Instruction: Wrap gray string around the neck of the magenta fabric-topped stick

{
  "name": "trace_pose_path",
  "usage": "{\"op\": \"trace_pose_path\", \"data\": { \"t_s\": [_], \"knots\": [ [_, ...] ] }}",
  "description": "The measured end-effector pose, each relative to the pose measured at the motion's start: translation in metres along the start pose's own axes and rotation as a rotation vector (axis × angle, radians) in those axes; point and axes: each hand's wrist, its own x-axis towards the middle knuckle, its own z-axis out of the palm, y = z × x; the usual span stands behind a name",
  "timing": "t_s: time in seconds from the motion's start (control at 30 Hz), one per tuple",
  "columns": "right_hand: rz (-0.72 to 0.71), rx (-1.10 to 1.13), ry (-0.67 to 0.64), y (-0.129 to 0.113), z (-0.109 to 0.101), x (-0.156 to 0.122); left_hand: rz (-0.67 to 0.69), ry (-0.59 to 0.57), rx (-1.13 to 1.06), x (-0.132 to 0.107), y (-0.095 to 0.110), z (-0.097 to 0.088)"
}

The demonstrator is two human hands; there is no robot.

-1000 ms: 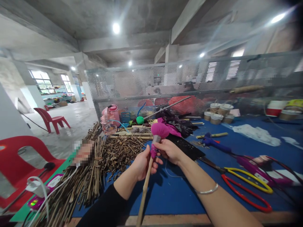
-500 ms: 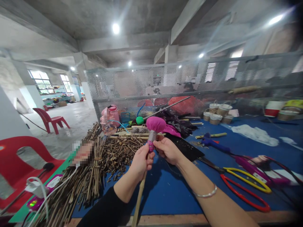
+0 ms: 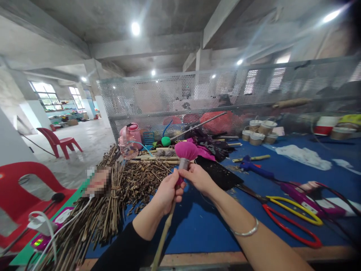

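The stick (image 3: 165, 232) is held aslant over the bench (image 3: 205, 233), its purple head (image 3: 186, 149) uppermost and its foot toward the person. Its lower end has swung further left over the last half second, and the purple band (image 3: 180, 180) below the grey collar (image 3: 184, 164), plain to see then, is now mostly covered by fingers. The work thus seems centred on that band, both hands closing over it.

The left hand (image 3: 167, 190) has its fingers curled round the stick at the band, thumb pressed up along it. The right hand (image 3: 199, 178) pinches at the band's upper end, thumb tip just beside the left thumb; its other fingertips are hidden, so their spread cannot be told.

Beyond the hands lie a black sheet (image 3: 221, 174) and a green ball (image 3: 166, 141); dried stems (image 3: 115, 192) are at left, shears (image 3: 254, 194) at right.
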Motion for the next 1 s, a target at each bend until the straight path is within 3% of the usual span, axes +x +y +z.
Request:
{"op": "trace_pose_path", "data": {
  "t_s": [0.07,0.2,0.37,0.53,0.73,0.8,0.9,1.0],
  "knots": [
    [-0.027,0.01,0.039,0.001,0.001,0.001,-0.003,-0.001,-0.001,-0.001,0.001,0.001],
    [-0.002,0.063,-0.04,-0.006,-0.001,-0.003,0.005,0.016,-0.045,-0.001,0.005,-0.001],
    [-0.091,-0.04,0.048,-0.013,-0.004,-0.007,0.027,0.061,-0.109,0.002,0.01,-0.006],
    [-0.078,0.1,0.007,-0.01,-0.003,-0.005,-0.011,-0.007,-0.196,-0.002,0.015,-0.007],
    [0.071,0.273,-0.18,-0.002,-0.011,-0.002,-0.286,-0.237,-0.349,0.002,0.012,-0.016],
    [0.115,0.28,-0.245,0.001,-0.015,-0.001,-0.364,-0.258,-0.314,0.006,0.007,-0.017],
    [0.137,0.244,-0.212,0.006,-0.015,0.0,-0.279,-0.092,-0.088,0.008,-0.001,-0.013],
    [0.145,0.199,-0.149,0.008,-0.013,0.002,0.031,0.107,0.156,0.006,-0.008,-0.004]
  ]
}}
